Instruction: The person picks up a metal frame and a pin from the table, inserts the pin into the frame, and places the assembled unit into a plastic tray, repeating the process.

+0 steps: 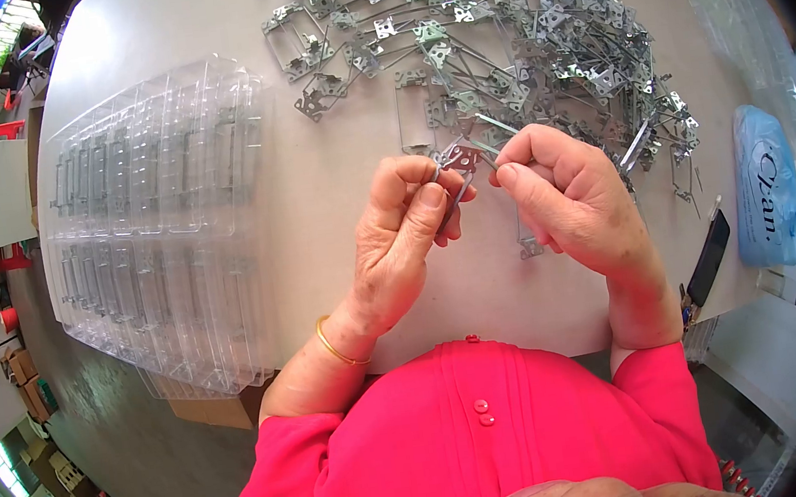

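My left hand, with a yellow bangle at the wrist, pinches a small metal bracket with holes in it between thumb and fingers. Opposite it, my right hand is closed, thumb against forefinger, at the bracket's right side, gripping a thin metal rod that meets the bracket. Just beyond the fingertips spreads a large heap of metal brackets joined with rods. One loose bracket end lies on the table below my right hand, partly hidden by it.
Clear plastic trays holding rows of metal parts stand at the left of the pale table. Towards the right edge lie a dark phone-like object and a blue plastic package. Clear plastic sheets lie behind that package.
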The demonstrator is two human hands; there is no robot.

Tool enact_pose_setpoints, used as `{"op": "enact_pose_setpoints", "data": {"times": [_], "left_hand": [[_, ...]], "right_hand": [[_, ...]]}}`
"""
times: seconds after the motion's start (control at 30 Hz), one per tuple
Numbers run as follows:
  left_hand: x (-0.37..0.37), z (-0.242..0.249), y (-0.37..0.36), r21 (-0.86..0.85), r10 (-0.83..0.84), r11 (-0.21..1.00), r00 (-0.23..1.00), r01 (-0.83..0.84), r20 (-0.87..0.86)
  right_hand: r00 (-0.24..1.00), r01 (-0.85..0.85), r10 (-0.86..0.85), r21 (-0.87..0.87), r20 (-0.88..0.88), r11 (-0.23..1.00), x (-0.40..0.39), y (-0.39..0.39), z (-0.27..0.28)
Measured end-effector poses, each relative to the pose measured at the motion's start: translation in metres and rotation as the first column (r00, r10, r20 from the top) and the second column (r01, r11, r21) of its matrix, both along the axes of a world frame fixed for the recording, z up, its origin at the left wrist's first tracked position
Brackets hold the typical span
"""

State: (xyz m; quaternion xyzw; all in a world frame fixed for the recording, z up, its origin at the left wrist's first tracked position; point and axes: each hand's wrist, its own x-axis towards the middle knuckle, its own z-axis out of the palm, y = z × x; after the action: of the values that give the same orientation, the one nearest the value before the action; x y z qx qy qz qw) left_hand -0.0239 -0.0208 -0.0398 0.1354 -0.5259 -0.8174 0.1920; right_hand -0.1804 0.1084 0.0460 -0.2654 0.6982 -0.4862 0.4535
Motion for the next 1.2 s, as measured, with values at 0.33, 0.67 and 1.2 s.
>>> {"op": "enact_pose_setpoints", "data": {"times": [0.33, 0.67, 1.2], "left_hand": [[0.002, 0.0, 0.002, -0.272, 0.012, 0.962, 1.0, -0.017, -0.019], [0.002, -0.005, 0.001, -0.617, -0.018, 0.786, 0.996, -0.04, -0.088], [0.002, 0.001, 0.001, -0.658, -0.093, 0.753, 0.989, -0.006, -0.116]], "right_hand": [[0.999, -0.03, 0.029, 0.056, 0.015, 0.998, -0.004, 0.001, 0.005], [0.965, -0.144, 0.144, -0.015, 0.218, 0.99, -0.019, 0.003, -0.012], [0.983, -0.159, 0.153, 0.05, 0.101, 0.986, -0.026, 0.004, -0.014]]}}
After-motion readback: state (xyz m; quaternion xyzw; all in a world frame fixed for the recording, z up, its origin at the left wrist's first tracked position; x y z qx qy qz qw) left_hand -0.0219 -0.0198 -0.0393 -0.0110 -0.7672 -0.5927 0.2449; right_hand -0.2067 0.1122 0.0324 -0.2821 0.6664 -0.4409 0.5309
